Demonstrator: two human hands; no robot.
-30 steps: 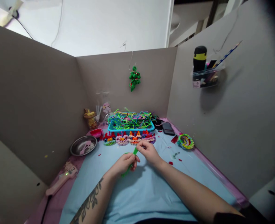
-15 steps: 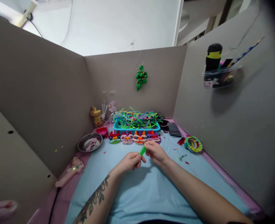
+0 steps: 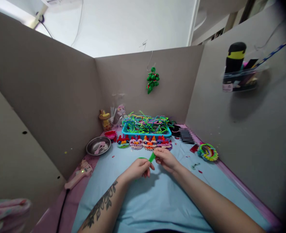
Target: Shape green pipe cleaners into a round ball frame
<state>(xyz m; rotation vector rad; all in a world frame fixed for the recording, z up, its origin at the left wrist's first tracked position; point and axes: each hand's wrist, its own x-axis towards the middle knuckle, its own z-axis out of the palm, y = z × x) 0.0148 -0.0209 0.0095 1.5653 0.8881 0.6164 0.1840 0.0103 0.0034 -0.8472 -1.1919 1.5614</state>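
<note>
Between my two hands is a short bright green pipe cleaner piece (image 3: 152, 157), flat and fuzzy-looking. My left hand (image 3: 138, 169) pinches its lower end between thumb and forefinger, and a thin green strand shows behind the knuckles. The upper end is gripped in the fingertips of my right hand (image 3: 166, 159). Just beyond the hands stands a row of several small colourful lion-head figures (image 3: 149, 142), touching or nearly touching one another. Behind them sits a blue tray (image 3: 146, 133) heaped with loose pipe cleaners (image 3: 145, 123), mostly green, blue and purple.
On the left lie a metal bowl (image 3: 90, 149) with a pink tool and a pink glue gun (image 3: 78, 176) with a black cord. A phone-like dark object (image 3: 186, 136) and a yellow-green ring (image 3: 208, 152) are on the right. Grey panels (image 3: 143, 77) enclose three sides.
The whole view has shifted, so things appear further right. My hands keep hold of the green piece, and a green strand now shows behind my left hand.
</note>
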